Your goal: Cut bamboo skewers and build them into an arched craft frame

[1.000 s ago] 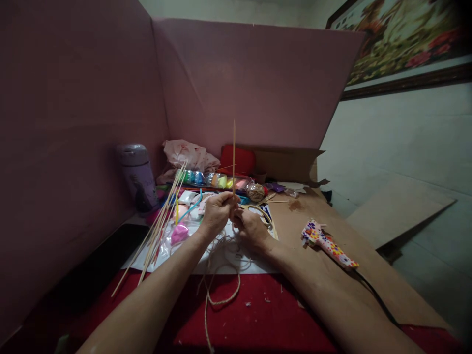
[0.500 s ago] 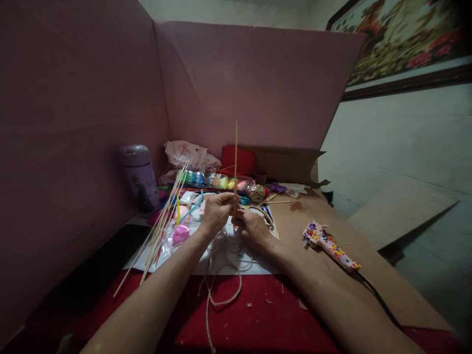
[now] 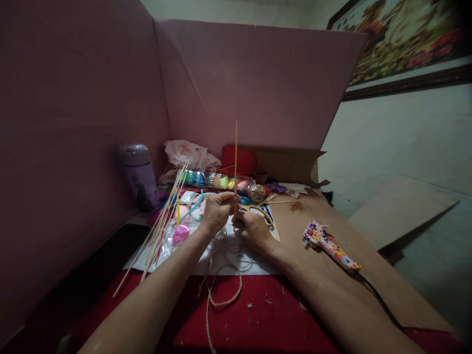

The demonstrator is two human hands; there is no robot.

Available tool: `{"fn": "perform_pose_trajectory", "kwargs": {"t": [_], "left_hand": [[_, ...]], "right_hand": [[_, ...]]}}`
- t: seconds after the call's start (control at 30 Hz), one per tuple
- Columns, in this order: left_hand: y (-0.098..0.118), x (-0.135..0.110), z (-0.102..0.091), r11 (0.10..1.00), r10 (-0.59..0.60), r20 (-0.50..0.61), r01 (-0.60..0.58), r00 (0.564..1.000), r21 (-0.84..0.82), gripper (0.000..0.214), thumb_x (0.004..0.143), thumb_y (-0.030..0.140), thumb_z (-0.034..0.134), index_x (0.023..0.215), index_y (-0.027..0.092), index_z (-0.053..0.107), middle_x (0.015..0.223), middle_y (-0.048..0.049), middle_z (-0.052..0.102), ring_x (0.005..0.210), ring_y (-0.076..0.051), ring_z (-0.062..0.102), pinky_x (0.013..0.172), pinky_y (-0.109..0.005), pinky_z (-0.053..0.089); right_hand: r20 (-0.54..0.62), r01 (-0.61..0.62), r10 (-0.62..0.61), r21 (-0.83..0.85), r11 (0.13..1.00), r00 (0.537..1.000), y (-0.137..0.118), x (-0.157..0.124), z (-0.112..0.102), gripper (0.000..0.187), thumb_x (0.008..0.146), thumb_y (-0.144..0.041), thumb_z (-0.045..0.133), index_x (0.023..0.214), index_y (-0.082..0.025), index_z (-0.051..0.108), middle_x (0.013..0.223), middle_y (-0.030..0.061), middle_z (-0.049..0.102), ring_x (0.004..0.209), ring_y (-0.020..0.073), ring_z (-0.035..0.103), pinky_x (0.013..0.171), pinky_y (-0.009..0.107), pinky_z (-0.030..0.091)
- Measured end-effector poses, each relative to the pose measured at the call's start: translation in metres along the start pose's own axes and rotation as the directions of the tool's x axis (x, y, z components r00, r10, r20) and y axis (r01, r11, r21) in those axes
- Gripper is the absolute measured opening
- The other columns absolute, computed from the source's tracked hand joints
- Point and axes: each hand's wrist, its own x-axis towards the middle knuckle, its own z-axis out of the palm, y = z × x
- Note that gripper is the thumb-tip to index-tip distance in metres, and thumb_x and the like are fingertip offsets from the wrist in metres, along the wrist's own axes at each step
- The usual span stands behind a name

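My left hand (image 3: 217, 211) is closed in a pinch round a thin wooden skewer (image 3: 235, 157) that stands upright. My right hand (image 3: 252, 229) is closed just beside it at the skewer's lower end, fingers curled; what it pinches is hidden. Loose jute twine (image 3: 221, 285) trails from under both hands across white paper (image 3: 236, 263) and onto the red cloth (image 3: 258, 314).
A bundle of skewers (image 3: 158, 228) leans at the left by a purple flask (image 3: 138, 177). Coloured clay tubs (image 3: 212, 179), a twine ball (image 3: 256, 192) and scissors (image 3: 263, 212) lie behind. A patterned glue gun (image 3: 330, 246) rests on brown cardboard (image 3: 368, 265). Pink boards (image 3: 254, 83) wall the space.
The hands and the upright skewer have barely shifted, a little right and down. Nothing was picked up or let go.
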Motion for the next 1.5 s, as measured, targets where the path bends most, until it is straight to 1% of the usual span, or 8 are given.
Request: {"fn": "perform_pose_trajectory", "kwargs": {"t": [0.3,0.5,0.7,0.87,1.03,1.23,1.37,1.5], "left_hand": [[0.002,0.000,-0.004,0.997,0.026,-0.036,-0.023,0.999,0.068,0.022,0.063,0.035,0.068,0.060,0.013,0.065,0.052,0.0005,0.058,0.046,-0.011,0.054,0.044,-0.021,0.045],[0.000,0.001,-0.005,0.999,-0.011,-0.023,0.012,1.000,0.048,0.019,0.063,0.032,0.066,0.062,0.013,0.064,0.052,0.0009,0.058,0.048,-0.013,0.057,0.046,-0.023,0.047],[0.003,-0.001,-0.003,0.998,-0.003,-0.008,0.004,1.000,0.060,0.019,0.063,0.032,0.067,0.060,0.013,0.064,0.050,0.0013,0.057,0.046,-0.011,0.056,0.046,-0.023,0.047],[0.004,0.000,-0.003,0.999,-0.038,0.008,0.038,0.999,0.034,0.021,0.062,0.033,0.069,0.060,0.013,0.064,0.051,0.0005,0.058,0.047,-0.011,0.056,0.047,-0.023,0.047],[0.003,0.001,-0.006,0.996,-0.087,0.022,0.087,0.996,-0.002,0.030,0.059,0.041,0.072,0.065,0.012,0.065,0.053,-0.0014,0.060,0.049,-0.012,0.057,0.047,-0.024,0.047],[0.008,0.000,-0.003,1.000,-0.027,0.033,0.026,0.999,0.013,0.034,0.057,0.045,0.074,0.065,0.012,0.068,0.056,-0.0029,0.064,0.054,-0.013,0.058,0.054,-0.025,0.047],[0.012,-0.002,-0.001,0.998,0.061,0.010,-0.061,0.998,0.008,0.033,0.062,0.044,0.072,0.072,0.012,0.070,0.057,-0.0028,0.065,0.059,-0.014,0.059,0.056,-0.023,0.046],[0.013,-0.002,0.000,0.998,0.036,0.022,-0.035,0.999,-0.054,0.032,0.066,0.041,0.070,0.077,0.012,0.070,0.058,-0.0019,0.064,0.045,-0.006,0.046,0.043,-0.018,0.035]], "right_hand": [[-0.055,0.000,0.008,0.134,0.991,0.998,0.007,0.001,0.011,0.014,0.074,-0.011,0.057,0.078,-0.018,0.069,0.079,0.0043,0.071,0.075,0.0168,0.063,0.068,0.024,0.043],[-0.015,-0.006,0.007,0.065,0.998,1.000,0.004,0.000,0.008,0.013,0.075,-0.014,0.058,0.080,-0.020,0.069,0.079,0.0032,0.071,0.073,0.0162,0.063,0.065,0.024,0.041],[-0.016,0.015,-0.016,-0.058,0.998,1.000,-0.001,0.000,0.004,0.007,0.077,-0.021,0.060,0.077,-0.020,0.067,0.080,0.0045,0.069,0.075,0.0177,0.061,0.064,0.025,0.037],[-0.014,0.021,-0.022,-0.060,0.998,1.000,0.000,0.000,0.008,0.010,0.077,-0.016,0.058,0.074,-0.019,0.066,0.078,0.0047,0.070,0.072,0.0174,0.060,0.062,0.025,0.035],[-0.017,0.010,-0.011,-0.063,0.998,1.000,0.000,0.001,0.009,0.009,0.076,-0.018,0.059,0.071,-0.020,0.067,0.075,0.0037,0.070,0.070,0.0170,0.060,0.060,0.025,0.034],[0.008,-0.031,0.031,-0.033,0.999,0.999,-0.001,0.002,0.005,0.010,0.075,-0.019,0.059,0.072,-0.021,0.068,0.074,0.0039,0.071,0.068,0.0168,0.062,0.059,0.023,0.036],[-0.008,-0.039,0.039,-0.013,0.999,0.999,-0.001,0.003,0.006,0.011,0.075,-0.018,0.059,0.070,-0.021,0.069,0.073,0.0031,0.071,0.067,0.0156,0.063,0.060,0.023,0.037],[-0.009,-0.073,0.073,-0.047,0.996,0.997,-0.001,0.003,0.008,0.011,0.074,-0.020,0.060,0.070,-0.022,0.070,0.073,0.0027,0.072,0.065,0.0148,0.062,0.059,0.022,0.035]]}}
